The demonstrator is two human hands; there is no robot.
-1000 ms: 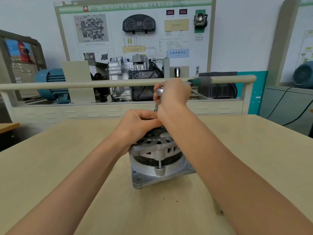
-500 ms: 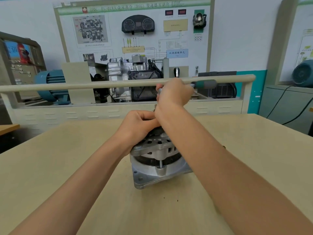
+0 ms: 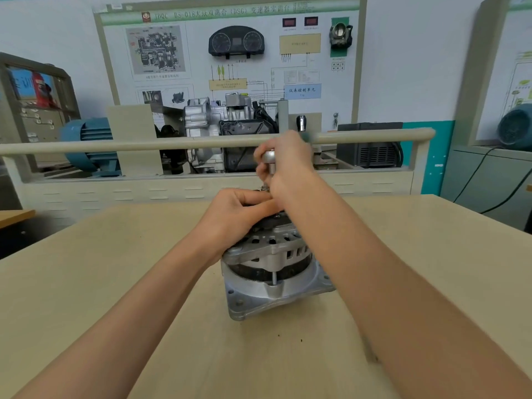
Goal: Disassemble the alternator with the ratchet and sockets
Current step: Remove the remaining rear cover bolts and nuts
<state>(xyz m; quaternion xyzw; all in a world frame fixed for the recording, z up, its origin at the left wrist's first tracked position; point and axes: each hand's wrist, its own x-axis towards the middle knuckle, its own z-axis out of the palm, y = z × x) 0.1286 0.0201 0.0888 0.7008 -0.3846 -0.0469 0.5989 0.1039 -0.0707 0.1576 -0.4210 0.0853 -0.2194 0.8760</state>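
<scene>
A silver alternator [image 3: 272,272] stands upright on the beige table [image 3: 115,283], its square flange at the bottom. My left hand [image 3: 233,217] grips the top of the alternator's housing with curled fingers. Above it, my right hand [image 3: 288,165] holds the ratchet [image 3: 269,156]; its round chrome head shows between my fingers. The socket below the head points down at the alternator's top. Most of the green handle is hidden behind my right hand, and the fastener under the socket is covered by my fingers.
A beige rail [image 3: 144,145] runs across behind the table. Beyond it stands a training bench with a gearbox [image 3: 218,133], a blue motor [image 3: 86,145] at the left and a display board [image 3: 230,53] on the wall.
My right hand has swung the ratchet handle back toward the left; the green handle that stuck out to the right is now almost hidden. My left hand stays on the alternator.
</scene>
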